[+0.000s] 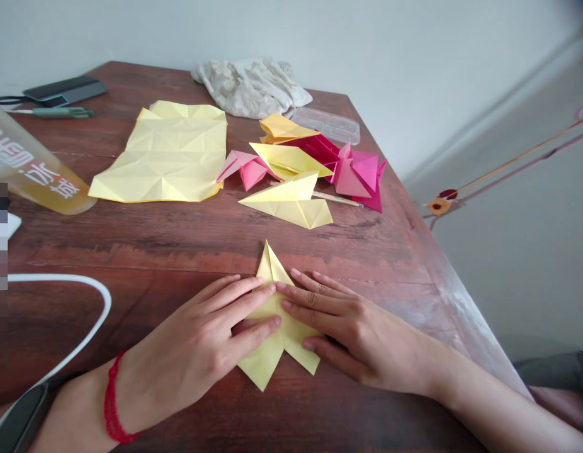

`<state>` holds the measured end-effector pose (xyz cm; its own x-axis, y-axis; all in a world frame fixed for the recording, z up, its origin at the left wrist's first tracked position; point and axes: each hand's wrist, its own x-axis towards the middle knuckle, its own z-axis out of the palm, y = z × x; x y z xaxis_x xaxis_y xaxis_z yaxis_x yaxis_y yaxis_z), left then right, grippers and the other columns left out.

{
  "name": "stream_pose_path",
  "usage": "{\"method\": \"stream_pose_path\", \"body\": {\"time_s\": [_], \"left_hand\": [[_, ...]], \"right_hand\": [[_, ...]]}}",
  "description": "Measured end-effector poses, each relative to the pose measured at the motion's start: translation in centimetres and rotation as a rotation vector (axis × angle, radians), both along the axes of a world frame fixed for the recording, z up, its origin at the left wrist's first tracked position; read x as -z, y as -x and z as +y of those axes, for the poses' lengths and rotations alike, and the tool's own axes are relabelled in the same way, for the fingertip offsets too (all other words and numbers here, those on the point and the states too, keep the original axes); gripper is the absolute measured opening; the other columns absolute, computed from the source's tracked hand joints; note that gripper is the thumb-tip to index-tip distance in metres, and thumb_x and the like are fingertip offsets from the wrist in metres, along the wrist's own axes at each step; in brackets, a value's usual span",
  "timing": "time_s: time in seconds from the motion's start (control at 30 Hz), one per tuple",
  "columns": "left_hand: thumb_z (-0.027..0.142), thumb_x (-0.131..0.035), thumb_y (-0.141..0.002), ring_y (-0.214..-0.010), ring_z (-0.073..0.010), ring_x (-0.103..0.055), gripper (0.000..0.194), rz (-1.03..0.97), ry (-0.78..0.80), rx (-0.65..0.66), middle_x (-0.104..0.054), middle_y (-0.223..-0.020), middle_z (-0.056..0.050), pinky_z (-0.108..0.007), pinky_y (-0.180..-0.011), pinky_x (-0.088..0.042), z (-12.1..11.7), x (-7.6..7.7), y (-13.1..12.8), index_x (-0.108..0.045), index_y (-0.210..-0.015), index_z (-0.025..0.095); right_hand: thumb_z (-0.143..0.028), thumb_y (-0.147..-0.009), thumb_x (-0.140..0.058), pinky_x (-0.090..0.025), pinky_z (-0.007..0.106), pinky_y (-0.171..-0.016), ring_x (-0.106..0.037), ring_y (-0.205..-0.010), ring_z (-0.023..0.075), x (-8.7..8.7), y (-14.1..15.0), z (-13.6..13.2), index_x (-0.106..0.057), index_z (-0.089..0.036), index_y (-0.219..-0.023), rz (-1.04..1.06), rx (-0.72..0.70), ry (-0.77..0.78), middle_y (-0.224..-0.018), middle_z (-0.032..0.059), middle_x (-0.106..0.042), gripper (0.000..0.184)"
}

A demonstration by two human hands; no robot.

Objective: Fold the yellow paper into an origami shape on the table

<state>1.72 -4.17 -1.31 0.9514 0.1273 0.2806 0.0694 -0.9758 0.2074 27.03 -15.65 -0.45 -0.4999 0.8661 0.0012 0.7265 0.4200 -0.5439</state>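
A pale yellow folded paper model (pixel 295 333) lies on the wooden table (pixel 145 251), its pointed tip toward the far side. My left hand (pixel 201 340) rests flat on its left part, and my right hand (pixel 339 321) presses on its right part. The fingertips of both hands nearly meet over the paper and hide its centre. Two lower points stick out below my hands. A red string bracelet (pixel 114 399) circles my left wrist.
Farther back lie a creased yellow sheet (pixel 164 157), a yellow folded piece (pixel 291 204), and a pile of pink and yellow origami (pixel 348 173). A translucent bottle (pixel 36 170) lies at the left, near a white cable (pixel 79 289). The table's right edge (pixel 452 296) drops off.
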Motion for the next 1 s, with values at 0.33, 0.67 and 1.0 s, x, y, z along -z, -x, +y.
{"method": "stream_pose_path", "body": {"time_s": [0.33, 0.67, 1.0], "left_hand": [[0.017, -0.041, -0.105, -0.135, -0.0277, -0.053, 0.037, 0.026, -0.024, 0.009, -0.062, -0.141, -0.011, -0.049, -0.114, -0.044, -1.1, -0.1, 0.2, -0.068, -0.129, 0.021], [0.019, -0.051, -0.102, -0.135, -0.0275, -0.049, 0.032, 0.021, 0.019, 0.016, -0.060, -0.138, -0.011, -0.047, -0.114, -0.043, -0.9, -0.2, 0.2, -0.068, -0.128, 0.025], [0.022, -0.056, -0.101, -0.135, -0.0235, -0.049, 0.028, -0.006, -0.012, 0.008, -0.060, -0.140, -0.005, -0.040, -0.115, -0.040, -0.8, 0.1, 0.1, -0.069, -0.125, 0.027]], "right_hand": [[-0.024, -0.101, -0.059, -0.021, 0.047, -0.130, -0.029, -0.154, 0.0246, -0.2, -0.1, 0.0, -0.038, -0.021, -0.158, 0.024, 0.008, 0.010, -0.161, 0.0062, -0.042, 0.061], [-0.025, -0.100, -0.061, -0.021, 0.049, -0.130, -0.026, -0.155, 0.0261, -0.4, -0.1, 0.1, -0.037, -0.021, -0.159, 0.032, 0.001, 0.038, -0.162, 0.0081, -0.041, 0.063], [-0.021, -0.101, -0.056, -0.027, 0.053, -0.127, -0.025, -0.155, 0.0280, -1.5, 0.6, 0.3, -0.037, -0.021, -0.159, -0.035, 0.008, 0.066, -0.161, 0.0094, -0.042, 0.061]]}}
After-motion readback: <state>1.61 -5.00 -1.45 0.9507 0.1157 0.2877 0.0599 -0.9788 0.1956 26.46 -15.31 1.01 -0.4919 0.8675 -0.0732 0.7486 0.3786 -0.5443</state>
